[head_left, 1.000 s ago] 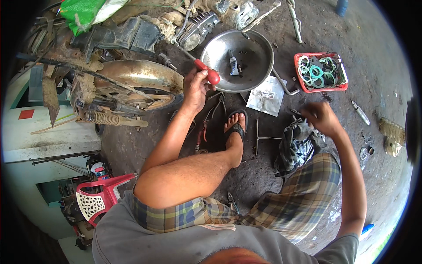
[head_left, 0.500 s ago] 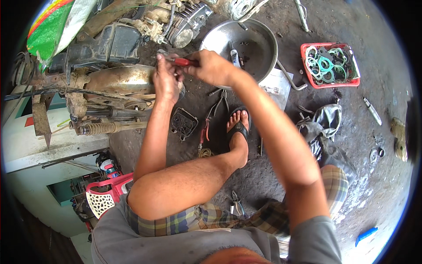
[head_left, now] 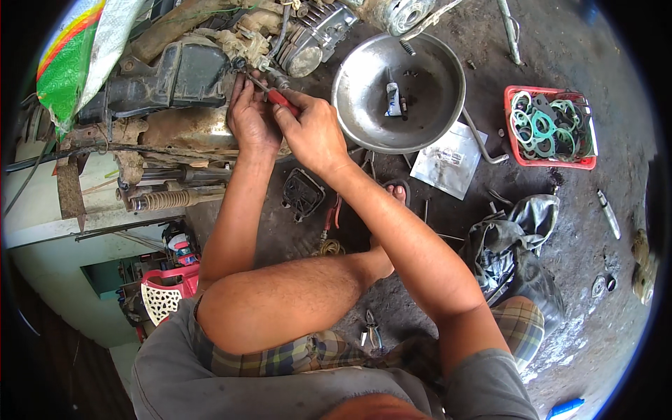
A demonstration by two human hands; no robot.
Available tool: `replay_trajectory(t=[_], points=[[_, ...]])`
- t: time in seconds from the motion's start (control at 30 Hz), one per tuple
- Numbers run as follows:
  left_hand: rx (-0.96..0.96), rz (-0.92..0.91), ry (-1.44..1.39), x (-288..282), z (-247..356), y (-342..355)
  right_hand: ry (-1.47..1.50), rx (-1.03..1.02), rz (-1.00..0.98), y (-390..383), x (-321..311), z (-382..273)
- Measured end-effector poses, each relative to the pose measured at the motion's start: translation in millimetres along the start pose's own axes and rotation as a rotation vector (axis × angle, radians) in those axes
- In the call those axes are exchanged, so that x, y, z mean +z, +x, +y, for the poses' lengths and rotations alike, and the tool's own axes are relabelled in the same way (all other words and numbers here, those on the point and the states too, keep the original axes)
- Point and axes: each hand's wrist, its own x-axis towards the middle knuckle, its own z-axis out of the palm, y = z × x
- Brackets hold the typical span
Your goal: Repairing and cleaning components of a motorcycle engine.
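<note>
My right hand point(head_left: 315, 131) is wrapped round the red handle of a screwdriver point(head_left: 283, 103). Its metal shaft slants up and left to the fingers of my left hand point(head_left: 252, 126). That hand is palm up with bent fingers, close beside the dirty metal parts of a motorcycle engine point(head_left: 318, 43). Its fingertips are curled near the shaft's end, and whatever small piece they may hold is too hidden to name. A black plastic box point(head_left: 187, 73) sits just left of the fingers.
Right of my hands stands a metal basin point(head_left: 360, 87) with a small tube point(head_left: 393, 99) in it. A red basket point(head_left: 513, 133) holds several gaskets. A silver packet point(head_left: 448, 159), a black frame-like part point(head_left: 302, 195) and pliers point(head_left: 371, 327) lie on the ground. A shock absorber point(head_left: 166, 201) is at left.
Both hands have moved a little left and closer to the engine parts. The screwdriver now slants up and left instead of lying nearly level. The view has shifted.
</note>
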Motion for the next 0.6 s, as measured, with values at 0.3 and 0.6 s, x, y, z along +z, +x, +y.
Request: replay_trajectory(t=[0.3,0.6], points=[[0.014,0.044,0.126,0.1,3.8,2.9,0.11,0.052,0.022,2.2,16.4,7.7],[-0.079,0.048,0.249,-13.0,19.2,17.1,1.303,0.734,-0.336,5.6,17.1,10.1]])
